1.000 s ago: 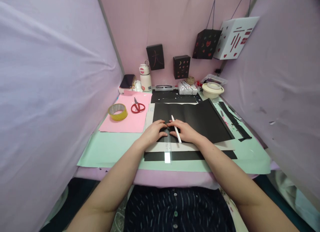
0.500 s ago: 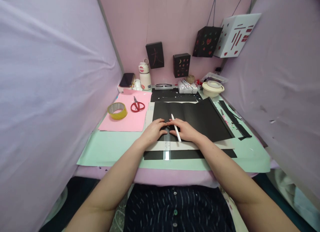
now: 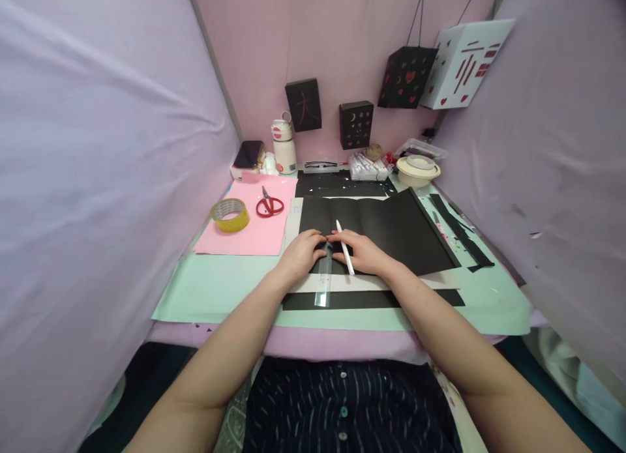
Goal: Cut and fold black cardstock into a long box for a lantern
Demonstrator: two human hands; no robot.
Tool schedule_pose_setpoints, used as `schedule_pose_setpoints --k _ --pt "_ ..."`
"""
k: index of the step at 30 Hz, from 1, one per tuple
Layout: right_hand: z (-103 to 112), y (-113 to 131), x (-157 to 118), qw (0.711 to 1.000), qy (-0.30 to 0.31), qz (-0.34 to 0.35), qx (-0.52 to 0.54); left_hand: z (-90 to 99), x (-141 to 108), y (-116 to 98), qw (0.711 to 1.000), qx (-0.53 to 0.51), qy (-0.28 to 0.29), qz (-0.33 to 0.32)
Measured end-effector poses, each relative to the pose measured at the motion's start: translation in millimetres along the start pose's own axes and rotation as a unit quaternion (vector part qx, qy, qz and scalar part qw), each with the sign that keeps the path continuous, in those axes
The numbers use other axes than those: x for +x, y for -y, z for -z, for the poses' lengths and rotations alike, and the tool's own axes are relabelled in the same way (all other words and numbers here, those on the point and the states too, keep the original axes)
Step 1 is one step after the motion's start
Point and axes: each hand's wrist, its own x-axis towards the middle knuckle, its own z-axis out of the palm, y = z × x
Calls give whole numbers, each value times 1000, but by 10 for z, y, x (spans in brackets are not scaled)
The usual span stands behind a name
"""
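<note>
A clear ruler lies lengthwise over a black paper sheet, its near end reaching over the white board beneath. My left hand has its thumb and fingertips at the ruler's left edge, near its upper part. Between the fingers of my right hand is a white pen, tip pointing away from me. The right fingertips also reach the ruler's upper part from the other side. The ruler's far end is partly hidden by the fingers. Creases run across the black sheet.
Left of the sheet, red-handled scissors and a roll of yellow tape rest on pink paper. Behind stand a white bottle, a box of markers and a cream bowl. Black paper strips lie right.
The ruler has tilted a little, its near end shifting left. Both hands stay almost in place, and the pen remains in my right hand.
</note>
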Motion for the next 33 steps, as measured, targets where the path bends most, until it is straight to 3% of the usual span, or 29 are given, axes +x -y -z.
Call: schedule_pose_setpoints --k 3,7,13,19,23,28,33 --pt "1 -1 5 1000 1 -2 0 38 -60 -36 1000 16 -3 3" --pt "-26 -38 5 1000 -4 1 3 114 -377 -199 999 35 -16 -8" --pt "-36 -78 -12 1000 -3 10 -1 94 -851 -421 992 61 84 -71" --pt "105 83 236 993 75 2 -89 -55 -898 -444 993 81 77 -41" --pt "-52 142 445 995 28 -36 -87 -83 -920 -476 994 79 62 -37" --pt "-344 61 448 999 -21 -19 -38 55 -986 -357 994 86 62 -26" --pt "-306 -14 415 999 -2 8 -44 173 -1068 -179 993 111 40 18"
